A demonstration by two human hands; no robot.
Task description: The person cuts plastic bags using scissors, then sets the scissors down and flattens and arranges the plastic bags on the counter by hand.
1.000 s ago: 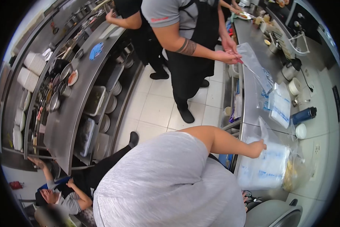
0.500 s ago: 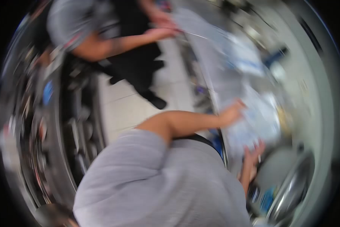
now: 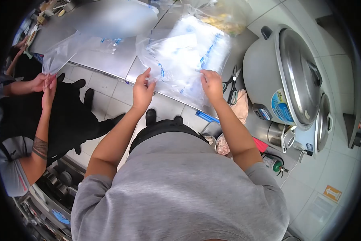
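A clear plastic bag [image 3: 170,60] with blue print lies at the front of a stack of similar plastic bags [image 3: 216,48] on the steel table. At the bag's near left edge is my left hand [image 3: 143,90], thumb and fingers apart. My right hand [image 3: 212,83] pinches the bag's right side between bent fingers and thumb. Black-handled scissors [image 3: 232,86] lie just right of that hand, beside a crumpled pinkish-beige cloth or glove [image 3: 240,105].
A large grey rice cooker [image 3: 265,72] with a metal lid stands on the right. To the left, a co-worker's hands [image 3: 46,84] hold another clear bag [image 3: 62,56]. More plastic [image 3: 116,18] lies across the steel table [image 3: 108,56]. A bag of yellowish food [image 3: 224,20] sits behind.
My view has turned to face the table and sharpened. Both hands remain at the plastic; my right hand now pinches the bag. The co-worker now appears at the left, holding a bag.
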